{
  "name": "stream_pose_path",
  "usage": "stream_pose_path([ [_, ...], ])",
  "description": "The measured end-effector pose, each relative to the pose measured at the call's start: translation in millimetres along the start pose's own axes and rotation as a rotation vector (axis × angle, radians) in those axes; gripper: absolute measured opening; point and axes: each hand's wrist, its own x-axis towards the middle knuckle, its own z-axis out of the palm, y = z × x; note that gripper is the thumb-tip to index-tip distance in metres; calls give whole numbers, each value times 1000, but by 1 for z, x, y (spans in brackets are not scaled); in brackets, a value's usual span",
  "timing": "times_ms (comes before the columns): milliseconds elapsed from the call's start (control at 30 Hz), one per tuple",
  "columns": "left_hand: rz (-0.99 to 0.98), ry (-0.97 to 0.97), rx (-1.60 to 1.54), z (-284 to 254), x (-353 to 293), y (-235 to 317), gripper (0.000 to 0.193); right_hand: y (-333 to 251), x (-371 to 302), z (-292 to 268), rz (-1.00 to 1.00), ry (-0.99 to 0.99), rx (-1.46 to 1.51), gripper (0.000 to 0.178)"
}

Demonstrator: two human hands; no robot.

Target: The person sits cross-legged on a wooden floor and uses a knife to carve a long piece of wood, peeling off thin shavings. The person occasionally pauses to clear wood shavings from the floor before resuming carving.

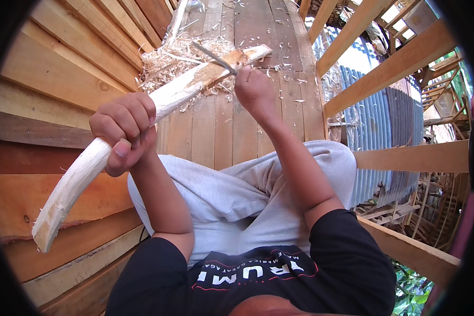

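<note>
A long, curved, peeled branch (179, 95) runs from the lower left up to the upper middle, pale along most of its length with brown bark patches near the far end. My left hand (125, 129) wraps around it below the middle. In my right hand (254, 89) is the handle end of a knife (213, 57), mostly hidden by the fist. Its narrow grey blade lies across the branch near the far end, pointing up and left. Both my arms reach forward over my crossed legs.
Curly wood shavings (166, 68) are heaped on the plank floor (205, 131) beyond my hands, with loose bits scattered around. Stacked boards form a wall (52, 126) at left. A wooden railing (405, 158) stands at right, with corrugated metal sheets (368, 131) beyond it.
</note>
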Motion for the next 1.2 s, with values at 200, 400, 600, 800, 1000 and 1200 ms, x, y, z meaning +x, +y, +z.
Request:
stream_pose_path([
  [200, -7, 39, -2, 4, 1, -1, 25, 11, 1, 5, 14, -48, -15, 57],
  [400, -2, 19, 28, 8, 6, 0, 25, 8, -3, 1, 89, -16, -6, 56],
  [600, 5, 39, 7, 11, 5, -4, 27, 37, 20, 3, -46, 58, 28, 55],
  [800, 1, 33, 3, 14, 7, -4, 26, 41, 23, 8, -25, 168, 34, 56],
  [1000, -12, 27, 4, 12, 3, 0, 27, 30, -4, 13, -167, 49, 27, 56],
  [1200, -36, -27, 59, 10, 4, 1, 27, 11, -11, 10, -334, -39, 97, 58],
])
